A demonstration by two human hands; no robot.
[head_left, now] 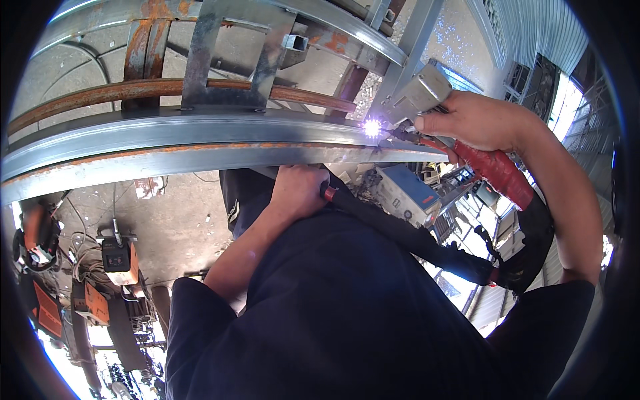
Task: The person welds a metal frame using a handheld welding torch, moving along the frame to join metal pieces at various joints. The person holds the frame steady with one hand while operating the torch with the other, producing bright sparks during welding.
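A bright violet-white arc [372, 128] glows at the tip of a welding torch against a shiny square steel tube [220, 133]. My right hand [483, 120] is closed round the torch, whose red-wrapped handle [497, 170] shows below the palm. A grey boxy metal piece [421, 92] sits against the fingers; how it is held is unclear. From the handle a thick black-sleeved cable [427, 247] loops down and back across my front. Just below the tube, my left hand [298, 191] is closed on this cable near a red band; its fingertips are partly hidden.
Upright steel pieces [203, 60] and a rusty bar [100, 95] cross the frame beyond the tube. Orange machines [120, 261] and tangled cables stand on the floor at lower left. A blue-topped grey machine [403, 193] stands beneath the tube on the right.
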